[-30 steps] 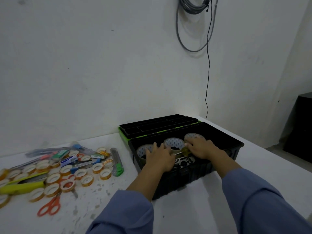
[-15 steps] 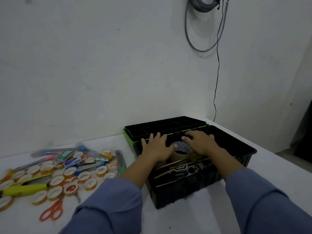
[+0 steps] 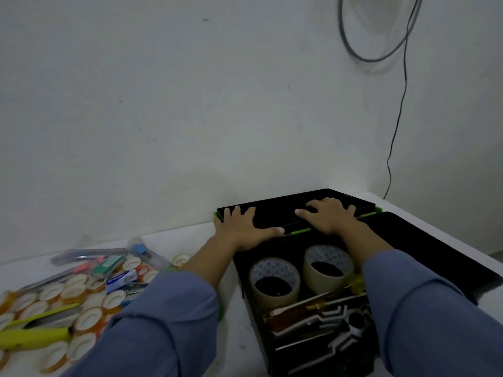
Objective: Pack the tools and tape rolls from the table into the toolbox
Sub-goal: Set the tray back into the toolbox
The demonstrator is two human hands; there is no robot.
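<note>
Obs.: both hands are on the black compartment tray (image 3: 285, 213) at the far edge of the toolbox (image 3: 435, 259), against the wall.

- Left hand (image 3: 245, 227): palm down, fingers spread, thumb stretched along the tray's near edge. Its outer side sits at the tray's left corner.
- Right hand (image 3: 329, 216): palm down, fingers spread flat over the tray's right half. Neither hand pinches or carries anything.

Reading: with a flat palm at each end, the load is even across the tray. That suits pressing, steadying or swinging a wide flat part without twisting it (whether this is a hinged lid or a lift-out insert, I cannot tell). Green clips show along its near edge.

Toolbox contents:
- One wide tape roll (image 3: 275, 281) and a second wide tape roll (image 3: 328, 268) stand side by side on their flat faces, cores up, in the far half. Set that way they won't roll.
- Nearer the person, an amber-handled screwdriver (image 3: 294, 314) lies lengthwise among other dark tools, which are too dim to name. Long items fit there flat.

Unpacked on the table (image 3: 236, 336), well left of the box:
- many small tape rolls (image 3: 89, 319)
- a yellow-green cutter (image 3: 35, 336)
- pens and small boxes in a loose heap

Judgement: packing is partway done, with the bulky items in and the small stock out. If the tray closes over the box now, the heap stays outside.
</note>
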